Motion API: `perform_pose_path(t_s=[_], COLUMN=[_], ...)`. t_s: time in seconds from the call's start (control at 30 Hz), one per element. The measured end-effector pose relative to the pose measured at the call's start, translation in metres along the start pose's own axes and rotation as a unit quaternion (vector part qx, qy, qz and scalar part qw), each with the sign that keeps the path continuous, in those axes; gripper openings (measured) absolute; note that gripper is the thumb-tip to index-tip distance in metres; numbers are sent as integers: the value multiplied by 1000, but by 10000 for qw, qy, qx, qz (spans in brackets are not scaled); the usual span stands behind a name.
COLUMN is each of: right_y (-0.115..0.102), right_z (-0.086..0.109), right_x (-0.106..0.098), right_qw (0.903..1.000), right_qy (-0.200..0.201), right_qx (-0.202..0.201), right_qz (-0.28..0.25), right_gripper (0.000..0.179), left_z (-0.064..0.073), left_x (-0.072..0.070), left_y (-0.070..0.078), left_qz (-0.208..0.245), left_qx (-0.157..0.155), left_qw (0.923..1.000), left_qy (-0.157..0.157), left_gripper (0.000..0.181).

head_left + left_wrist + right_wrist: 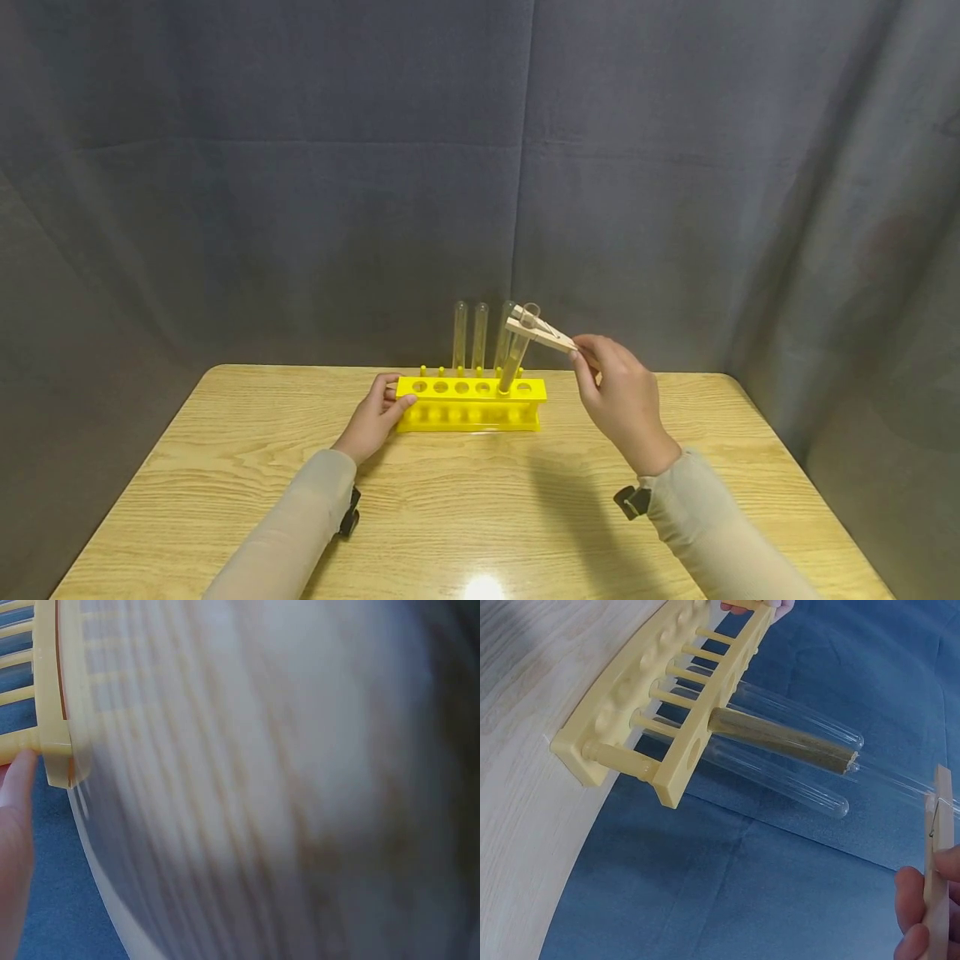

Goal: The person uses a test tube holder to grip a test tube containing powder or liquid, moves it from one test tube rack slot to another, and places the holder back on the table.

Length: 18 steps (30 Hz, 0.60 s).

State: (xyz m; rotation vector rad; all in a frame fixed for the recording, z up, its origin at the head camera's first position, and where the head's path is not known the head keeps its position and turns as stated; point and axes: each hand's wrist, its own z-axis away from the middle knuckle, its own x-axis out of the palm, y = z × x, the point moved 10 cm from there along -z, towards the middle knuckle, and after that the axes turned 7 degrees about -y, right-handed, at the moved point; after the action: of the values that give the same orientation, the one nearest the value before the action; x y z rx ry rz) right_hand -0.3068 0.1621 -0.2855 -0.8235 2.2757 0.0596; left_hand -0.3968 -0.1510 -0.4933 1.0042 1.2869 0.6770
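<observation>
A yellow test tube rack [468,389] stands near the table's far edge. My left hand [372,421] grips its left end, thumb at the front and fingers behind; in the left wrist view a finger [16,817] presses the rack's end post. My right hand [624,398] pinches the handle of a wooden test tube clamp [552,337]. Its jaws are around the upper part of a glass test tube [514,358], which tilts to the right. The tube's lower end is at a hole near the rack's right end. Brownish contents [780,740] fill its lower part in the right wrist view.
Three clear test tubes [460,333] stand upside down on the pegs along the rack's back. The wooden table [450,500] ends just behind the rack, and a grey curtain [337,208] hangs behind and at both sides.
</observation>
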Motion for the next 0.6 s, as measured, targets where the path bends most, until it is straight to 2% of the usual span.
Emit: perform_pose_path(t_s=[0.6], right_y=[2], right_z=[1], right_x=[10], right_qw=[9994], right_qy=[-262], right_qx=[187], right_qz=[-87], right_gripper=[12], left_z=[0], left_x=[1], left_y=[0], left_qz=[7], left_qx=[20], left_qw=[10000], left_qy=[0], left_gripper=[55])
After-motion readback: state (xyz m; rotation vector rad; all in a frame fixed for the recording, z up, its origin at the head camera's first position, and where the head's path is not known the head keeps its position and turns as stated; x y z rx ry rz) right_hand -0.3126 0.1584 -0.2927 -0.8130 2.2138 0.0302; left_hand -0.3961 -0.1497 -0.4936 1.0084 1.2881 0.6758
